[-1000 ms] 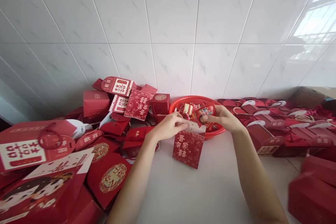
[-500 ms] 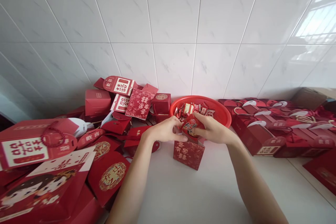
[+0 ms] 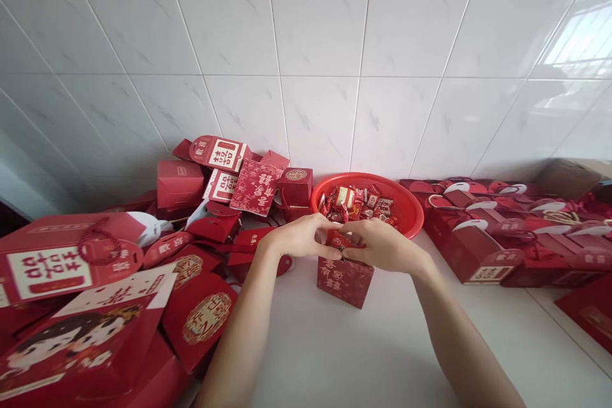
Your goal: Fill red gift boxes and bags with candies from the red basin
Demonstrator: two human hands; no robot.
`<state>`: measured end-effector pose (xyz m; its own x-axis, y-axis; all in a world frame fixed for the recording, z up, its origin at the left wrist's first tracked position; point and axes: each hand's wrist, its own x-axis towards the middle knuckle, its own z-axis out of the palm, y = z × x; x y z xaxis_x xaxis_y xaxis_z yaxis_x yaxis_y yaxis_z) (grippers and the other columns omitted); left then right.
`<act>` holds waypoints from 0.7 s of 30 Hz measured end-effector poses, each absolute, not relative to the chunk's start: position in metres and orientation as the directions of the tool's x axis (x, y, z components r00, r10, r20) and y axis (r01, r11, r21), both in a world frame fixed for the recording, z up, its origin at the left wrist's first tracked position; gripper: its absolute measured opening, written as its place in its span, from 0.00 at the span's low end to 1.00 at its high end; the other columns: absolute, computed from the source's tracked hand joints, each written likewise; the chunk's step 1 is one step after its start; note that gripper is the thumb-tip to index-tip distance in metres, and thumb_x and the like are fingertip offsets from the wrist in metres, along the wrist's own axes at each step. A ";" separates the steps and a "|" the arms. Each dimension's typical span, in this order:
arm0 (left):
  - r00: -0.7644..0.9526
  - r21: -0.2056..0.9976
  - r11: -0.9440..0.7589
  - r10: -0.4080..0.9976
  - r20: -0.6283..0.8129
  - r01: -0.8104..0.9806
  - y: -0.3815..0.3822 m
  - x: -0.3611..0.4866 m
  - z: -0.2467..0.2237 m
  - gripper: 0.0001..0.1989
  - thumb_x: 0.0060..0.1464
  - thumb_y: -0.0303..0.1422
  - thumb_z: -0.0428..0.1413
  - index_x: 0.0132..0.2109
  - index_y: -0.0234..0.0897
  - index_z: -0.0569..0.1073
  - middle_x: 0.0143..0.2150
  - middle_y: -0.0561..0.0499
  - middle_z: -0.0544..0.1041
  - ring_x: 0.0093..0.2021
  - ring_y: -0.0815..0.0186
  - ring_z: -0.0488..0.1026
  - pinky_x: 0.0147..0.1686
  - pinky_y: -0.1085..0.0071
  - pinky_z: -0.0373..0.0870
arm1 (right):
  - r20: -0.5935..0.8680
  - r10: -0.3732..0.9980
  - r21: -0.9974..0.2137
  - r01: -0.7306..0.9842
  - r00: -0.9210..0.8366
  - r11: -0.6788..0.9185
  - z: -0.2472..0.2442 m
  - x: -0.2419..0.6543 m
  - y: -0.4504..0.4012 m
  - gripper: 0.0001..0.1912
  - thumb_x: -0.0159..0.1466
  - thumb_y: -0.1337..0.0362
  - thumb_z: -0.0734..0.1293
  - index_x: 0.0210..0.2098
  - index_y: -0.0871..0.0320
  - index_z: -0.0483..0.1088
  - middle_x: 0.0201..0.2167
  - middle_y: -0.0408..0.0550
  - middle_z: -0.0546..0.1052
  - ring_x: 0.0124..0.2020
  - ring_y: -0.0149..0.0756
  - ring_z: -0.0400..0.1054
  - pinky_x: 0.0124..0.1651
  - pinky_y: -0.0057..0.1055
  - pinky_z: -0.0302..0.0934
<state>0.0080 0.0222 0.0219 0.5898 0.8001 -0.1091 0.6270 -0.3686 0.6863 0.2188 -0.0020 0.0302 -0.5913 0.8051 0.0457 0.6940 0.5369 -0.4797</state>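
A small red gift box (image 3: pixel 344 284), printed with pale characters, stands upright on the white table with its top open. My left hand (image 3: pixel 303 236) curls around the box's upper left edge, thumb in front and fingers behind. At the mouth of the box is a red snack packet (image 3: pixel 338 241), mostly hidden between my hands. My right hand (image 3: pixel 380 245) has its fingers closed over the packet at the right of the opening. Right behind, a red plastic basket (image 3: pixel 414 210) holds several small wrapped sweets (image 3: pixel 370 201).
Red gift boxes (image 3: pixel 205 319) lie in a loose heap on the left. On the right, closed red boxes (image 3: pixel 482 255) with handles stand in rows, with a cardboard carton (image 3: pixel 574 175) behind them. A tiled wall (image 3: pixel 315 102) rises at the back.
My right hand has lowered the red packet into the mouth of the gift box, and less of the packet shows. More sweets in the basket are visible. My left hand stays at the box.
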 end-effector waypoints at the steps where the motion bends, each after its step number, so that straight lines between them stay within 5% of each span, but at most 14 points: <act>1: 0.599 0.690 -0.373 0.793 -0.110 0.621 0.022 0.008 0.022 0.32 0.47 0.44 0.66 0.60 0.41 0.74 0.46 0.48 0.80 0.41 0.59 0.76 0.39 0.69 0.68 | 0.045 0.805 -0.544 0.661 -0.592 0.517 0.033 0.222 -0.002 0.10 0.64 0.65 0.66 0.44 0.57 0.75 0.26 0.43 0.76 0.25 0.31 0.65 0.28 0.27 0.52; 4: 0.604 0.697 -0.379 0.791 -0.098 0.609 0.022 0.009 0.024 0.29 0.51 0.45 0.63 0.60 0.44 0.74 0.51 0.47 0.78 0.46 0.59 0.76 0.43 0.69 0.69 | 0.113 0.840 -0.678 0.577 -0.530 0.455 0.040 0.236 0.000 0.10 0.65 0.61 0.64 0.42 0.57 0.76 0.27 0.44 0.78 0.27 0.33 0.70 0.30 0.28 0.59; 9: 0.610 0.669 -0.438 0.791 -0.031 0.601 0.021 0.010 0.025 0.25 0.52 0.43 0.63 0.56 0.43 0.76 0.54 0.46 0.77 0.47 0.58 0.76 0.44 0.68 0.70 | 0.272 0.889 -0.677 0.583 -0.368 0.449 0.041 0.259 0.009 0.13 0.64 0.54 0.65 0.36 0.57 0.76 0.31 0.46 0.78 0.32 0.36 0.70 0.34 0.30 0.62; 16: 0.559 0.702 -0.425 0.828 0.046 0.571 0.028 0.016 0.017 0.30 0.46 0.30 0.65 0.58 0.42 0.73 0.46 0.50 0.80 0.39 0.61 0.77 0.38 0.69 0.70 | 0.108 0.868 -0.593 0.669 -0.485 0.448 0.037 0.267 0.016 0.21 0.61 0.48 0.69 0.46 0.56 0.75 0.33 0.47 0.77 0.30 0.36 0.68 0.31 0.31 0.59; 21: 0.527 0.711 -0.479 0.831 0.178 0.515 0.033 0.025 0.012 0.09 0.48 0.29 0.64 0.39 0.36 0.80 0.33 0.51 0.80 0.33 0.64 0.75 0.33 0.71 0.68 | 0.015 0.811 -0.632 0.622 -0.585 0.462 0.033 0.269 0.022 0.24 0.60 0.44 0.70 0.45 0.56 0.75 0.30 0.46 0.76 0.30 0.37 0.68 0.32 0.30 0.60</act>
